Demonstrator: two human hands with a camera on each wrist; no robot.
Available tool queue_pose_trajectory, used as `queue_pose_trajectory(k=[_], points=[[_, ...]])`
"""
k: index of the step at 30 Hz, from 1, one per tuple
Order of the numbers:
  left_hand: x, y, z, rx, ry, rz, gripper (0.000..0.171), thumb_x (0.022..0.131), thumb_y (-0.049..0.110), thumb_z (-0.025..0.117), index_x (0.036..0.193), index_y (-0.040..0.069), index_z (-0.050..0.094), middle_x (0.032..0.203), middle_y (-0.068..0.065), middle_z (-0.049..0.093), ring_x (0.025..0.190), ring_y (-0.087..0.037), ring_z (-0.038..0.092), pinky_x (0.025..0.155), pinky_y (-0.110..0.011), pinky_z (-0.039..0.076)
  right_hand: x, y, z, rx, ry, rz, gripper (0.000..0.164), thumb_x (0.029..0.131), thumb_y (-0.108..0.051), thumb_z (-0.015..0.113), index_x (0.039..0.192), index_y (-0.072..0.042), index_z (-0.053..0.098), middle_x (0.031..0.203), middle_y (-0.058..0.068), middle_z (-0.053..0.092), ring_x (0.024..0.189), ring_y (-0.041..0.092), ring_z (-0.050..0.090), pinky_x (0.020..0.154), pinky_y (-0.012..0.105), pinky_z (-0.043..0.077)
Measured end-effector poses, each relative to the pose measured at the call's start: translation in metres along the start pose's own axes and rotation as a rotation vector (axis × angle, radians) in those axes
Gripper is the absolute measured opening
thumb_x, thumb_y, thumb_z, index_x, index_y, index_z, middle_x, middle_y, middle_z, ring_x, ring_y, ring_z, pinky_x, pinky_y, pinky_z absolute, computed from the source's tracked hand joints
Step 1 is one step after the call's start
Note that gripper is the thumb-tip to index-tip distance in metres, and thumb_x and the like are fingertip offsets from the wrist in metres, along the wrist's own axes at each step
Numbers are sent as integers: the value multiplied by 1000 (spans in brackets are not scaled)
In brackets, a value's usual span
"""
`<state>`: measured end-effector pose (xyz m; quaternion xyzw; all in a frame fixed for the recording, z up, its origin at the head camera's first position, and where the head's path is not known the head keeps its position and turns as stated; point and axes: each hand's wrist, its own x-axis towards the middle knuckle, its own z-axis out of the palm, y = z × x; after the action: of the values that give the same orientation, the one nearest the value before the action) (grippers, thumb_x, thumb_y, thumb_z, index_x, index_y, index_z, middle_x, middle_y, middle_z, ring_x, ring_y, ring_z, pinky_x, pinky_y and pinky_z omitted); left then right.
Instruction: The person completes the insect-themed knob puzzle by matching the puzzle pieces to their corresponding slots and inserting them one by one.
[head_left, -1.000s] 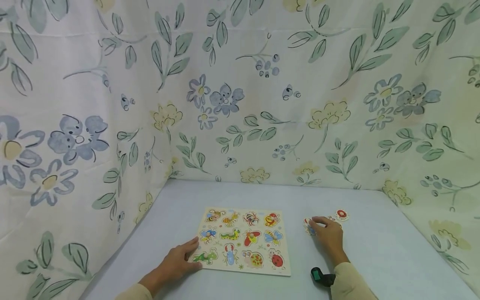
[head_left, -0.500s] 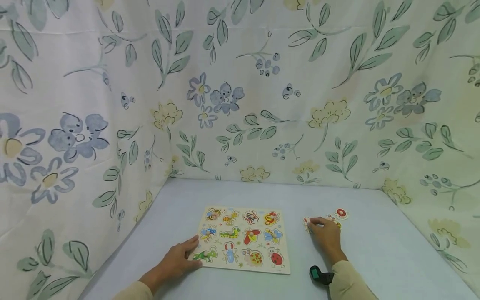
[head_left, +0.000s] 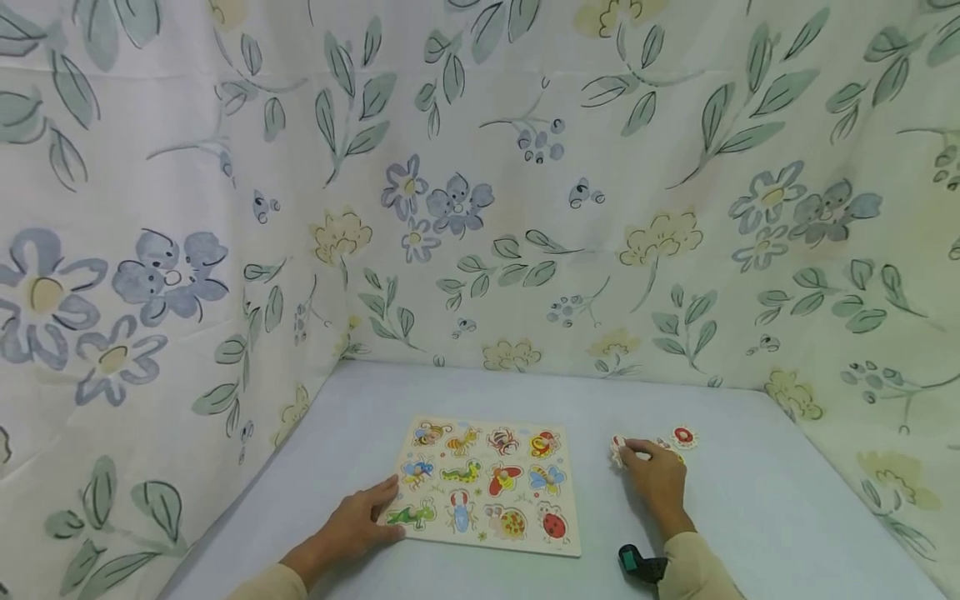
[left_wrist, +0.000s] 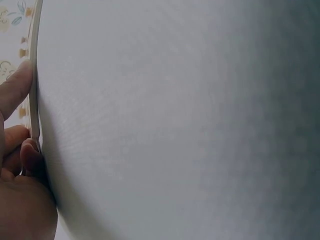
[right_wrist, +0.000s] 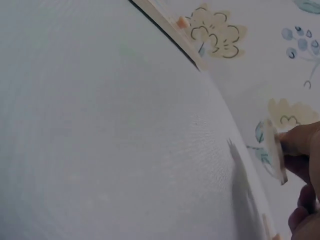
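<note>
At the near left corner of the wooden insect puzzle board (head_left: 525, 543), my left hand (head_left: 352, 521) grips its edge, thumb on the near side and fingers along the left side. The left wrist view catches the board (left_wrist: 34, 75) almost edge-on. Right of the board, my right hand (head_left: 660, 482) pinches a small puzzle piece (head_left: 617, 448) with red showing at its top. This piece (right_wrist: 274, 152) stands tilted on edge in the right wrist view, above the tabletop. Pictures of a blue stag beetle, a snail and a ladybug fill part of the board's near row.
A red, round puzzle piece (head_left: 683, 436) lies beyond my right hand, with another piece partly hidden behind the fingers. A black strap device with a green face (head_left: 637, 562) is at my right wrist. Floral curtains (head_left: 555, 292) surround the white table (head_left: 787, 500).
The piece in my right hand has tilted from showing its blue and red face to standing more edge-on. My left hand keeps its place on the board. The head view has shifted slightly.
</note>
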<state>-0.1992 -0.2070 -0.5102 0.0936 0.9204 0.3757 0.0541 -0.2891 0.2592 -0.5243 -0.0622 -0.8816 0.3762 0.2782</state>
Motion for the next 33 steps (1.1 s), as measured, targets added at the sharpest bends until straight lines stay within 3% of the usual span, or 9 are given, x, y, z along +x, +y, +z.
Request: queue_pose_trajectory(k=[3, 8, 11, 15, 25, 33], points=[[-1, -2, 1, 6, 0, -6, 83, 73, 36, 82, 138, -3, 47, 151, -12, 34, 137, -40, 28, 109, -58, 23, 1, -9, -2, 23, 7, 14, 17, 84, -18, 74, 94, -4, 76, 90, 14, 71, 73, 25, 54, 55, 32, 42], [0, -4, 0, 24, 4, 6, 82, 74, 36, 82, 138, -2, 48, 151, -12, 35, 137, -40, 29, 108, -57, 24, -2, -34, -5, 89, 17, 14, 20, 84, -19, 73, 97, -4, 76, 99, 20, 69, 91, 35, 58, 70, 47, 49], [1, -5, 0, 27, 5, 5, 82, 74, 36, 82, 138, -2, 48, 151, -11, 35, 137, -39, 29, 109, -57, 24, -6, -50, -5, 125, 52, -20, 18, 83, -18, 74, 95, -4, 76, 97, 18, 67, 94, 36, 57, 69, 53, 49], [2, -4, 1, 23, 13, -6, 82, 73, 35, 82, 138, -1, 48, 151, -10, 35, 137, -39, 29, 109, -57, 24, -11, -69, -3, 160, 88, -103, 17, 83, -19, 75, 94, -5, 76, 90, 14, 66, 90, 33, 55, 62, 52, 46], [2, -4, 2, 25, 11, -2, 80, 73, 33, 83, 137, -2, 49, 150, -10, 36, 137, -38, 30, 109, -56, 25, -18, -113, -3, 248, 61, -250, 14, 81, -14, 79, 93, -7, 77, 87, 6, 70, 88, 23, 55, 73, 43, 47], [3, -4, 1, 36, 18, 9, 80, 73, 33, 83, 138, -1, 49, 150, -8, 36, 137, -37, 31, 109, -55, 26, -26, -147, -3, 313, 42, -375, 11, 81, -12, 79, 91, -8, 77, 86, -1, 72, 85, 16, 53, 71, 39, 45]])
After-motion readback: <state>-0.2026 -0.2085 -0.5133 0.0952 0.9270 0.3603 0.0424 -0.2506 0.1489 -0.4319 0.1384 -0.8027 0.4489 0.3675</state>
